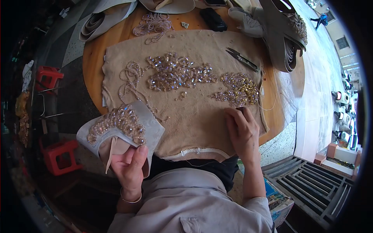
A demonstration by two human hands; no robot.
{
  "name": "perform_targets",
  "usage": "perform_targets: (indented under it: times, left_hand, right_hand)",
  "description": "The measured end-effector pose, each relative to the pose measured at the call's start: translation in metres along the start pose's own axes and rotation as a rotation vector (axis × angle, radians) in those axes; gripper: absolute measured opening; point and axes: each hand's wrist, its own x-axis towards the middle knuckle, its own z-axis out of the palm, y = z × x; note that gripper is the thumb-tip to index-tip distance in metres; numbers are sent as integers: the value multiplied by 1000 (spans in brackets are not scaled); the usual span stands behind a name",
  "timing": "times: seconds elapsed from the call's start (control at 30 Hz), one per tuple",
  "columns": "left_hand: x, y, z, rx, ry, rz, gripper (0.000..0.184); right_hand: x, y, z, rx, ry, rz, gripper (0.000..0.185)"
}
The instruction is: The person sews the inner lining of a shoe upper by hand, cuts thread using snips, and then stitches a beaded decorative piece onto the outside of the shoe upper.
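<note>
My left hand [131,167] pinches the lower edge of a grey shoe upper [149,118], which is covered along its curve with clear beads [118,123]. On the tan cloth [194,120], my right hand [243,126] has its fingertips together at the near edge of a pile of small gold and pink beads [243,89]; what they hold, if anything, is too small to make out. Left of that pile lies a larger heap of faceted crystal beads [175,72]. A string of small pink beads [131,77] rests at the cloth's left. Thread snips [243,58] lie at the upper right.
Along the table's [93,79] far side are more bead strings [152,25], a black case [213,19], a plastic bag [250,25] and rolled grey pieces [105,23]. Red stools [60,157] stand at left. Loose thread hangs at the right edge.
</note>
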Motion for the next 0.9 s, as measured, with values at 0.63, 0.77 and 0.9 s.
perform_targets:
  times: [0.63,0.77,0.9]
  left_hand:
    - [0,-6,0,-1,46,-40,52]
    - [-1,-5,0,7,29,-40,51]
    - [-2,-4,1,-6,30,-44,47]
  right_hand:
    - [13,16,-1,39,143,216,7]
    - [16,16,0,47,160,215,6]
    - [16,15,1,50,169,228,6]
